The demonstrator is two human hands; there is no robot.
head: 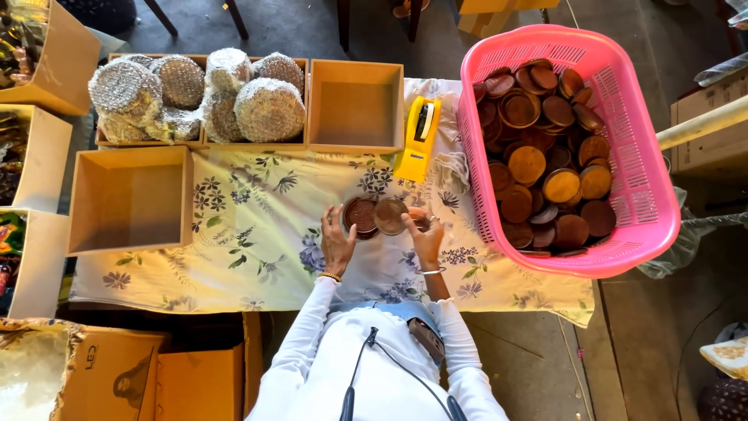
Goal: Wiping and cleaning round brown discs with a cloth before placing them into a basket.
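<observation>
Two hands: left hand [336, 243] grips a dark wooden disc [361, 215]; right hand [426, 236] grips a paler disc [389, 215], side by side.
Surface: floral tablecloth [257, 234], concrete floor around.
Containers: pink basket [635, 164] heaped with discs; open wooden boxes [356, 105]; bubble-wrapped bundles [269, 109].

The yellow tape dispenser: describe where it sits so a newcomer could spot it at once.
Start at the pink basket of brown wooden discs on the right of the floral tablecloth. Just left of it, beside an empty cardboard box, lies the tape dispenser. It is the only bright yellow thing there.
</observation>
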